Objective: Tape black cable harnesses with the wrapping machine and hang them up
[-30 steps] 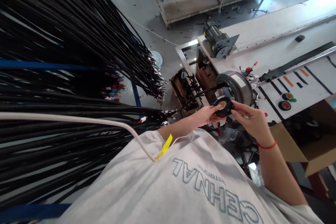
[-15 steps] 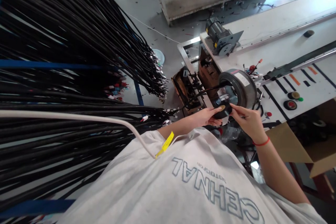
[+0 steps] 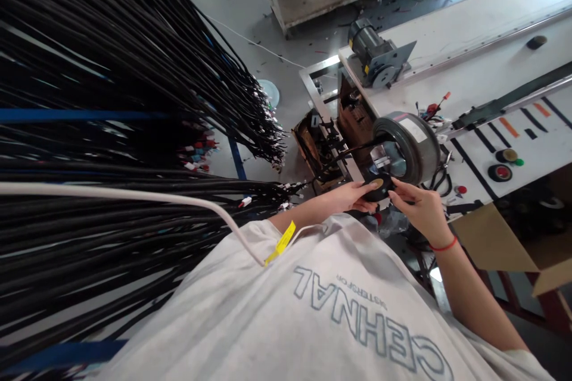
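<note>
Fingers of left hand (image 3: 350, 196) and right hand (image 3: 417, 207) pinch a black tape roll (image 3: 378, 187) beside the grey motor (image 3: 409, 146)

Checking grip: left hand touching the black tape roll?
Touching. Head view: left hand fingers wrap the black tape roll's edge, no gap visible.

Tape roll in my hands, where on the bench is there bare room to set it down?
The white strip between the grey motor and the small black disc looks bare. It is crowded around the tape roll in your left hand and right hand: the grey blower, loose wires and two spare rolls.
</note>
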A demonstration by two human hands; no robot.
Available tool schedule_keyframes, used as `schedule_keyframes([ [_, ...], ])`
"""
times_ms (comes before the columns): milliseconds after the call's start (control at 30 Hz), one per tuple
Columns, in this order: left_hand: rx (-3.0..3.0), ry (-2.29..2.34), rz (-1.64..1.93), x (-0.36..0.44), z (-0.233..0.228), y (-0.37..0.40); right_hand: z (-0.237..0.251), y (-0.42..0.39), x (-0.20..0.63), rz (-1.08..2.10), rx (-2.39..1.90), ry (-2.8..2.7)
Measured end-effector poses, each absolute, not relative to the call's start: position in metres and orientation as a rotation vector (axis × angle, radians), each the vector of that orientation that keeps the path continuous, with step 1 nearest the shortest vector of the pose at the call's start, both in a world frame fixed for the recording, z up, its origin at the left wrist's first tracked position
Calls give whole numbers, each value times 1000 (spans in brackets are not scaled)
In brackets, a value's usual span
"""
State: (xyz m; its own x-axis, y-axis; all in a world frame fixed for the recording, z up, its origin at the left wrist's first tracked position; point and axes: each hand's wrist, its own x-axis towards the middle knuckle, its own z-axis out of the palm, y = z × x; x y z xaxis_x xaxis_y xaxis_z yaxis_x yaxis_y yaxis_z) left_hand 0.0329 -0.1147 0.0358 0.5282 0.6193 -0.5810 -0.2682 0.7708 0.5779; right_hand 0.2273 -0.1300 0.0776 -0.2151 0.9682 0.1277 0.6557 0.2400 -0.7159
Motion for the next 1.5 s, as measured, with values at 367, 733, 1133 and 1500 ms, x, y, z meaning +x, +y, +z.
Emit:
schedule_keyframes([
  [367, 473, 925, 405, 43, 13, -112, 47, -126, 235, 486, -1521, -2052],
  [733, 381, 1026, 385, 52, 1, -110, 34, -131, 246, 866, -1545, -1881],
  [1133, 340, 1052, 421, 61, -8, -109, 14, -127, 244, 606, -1544, -1997],
  [1500, 616, 1057, 751, 59, 3, -114, 37, -128, 233, 666, -1620, -2029],
])
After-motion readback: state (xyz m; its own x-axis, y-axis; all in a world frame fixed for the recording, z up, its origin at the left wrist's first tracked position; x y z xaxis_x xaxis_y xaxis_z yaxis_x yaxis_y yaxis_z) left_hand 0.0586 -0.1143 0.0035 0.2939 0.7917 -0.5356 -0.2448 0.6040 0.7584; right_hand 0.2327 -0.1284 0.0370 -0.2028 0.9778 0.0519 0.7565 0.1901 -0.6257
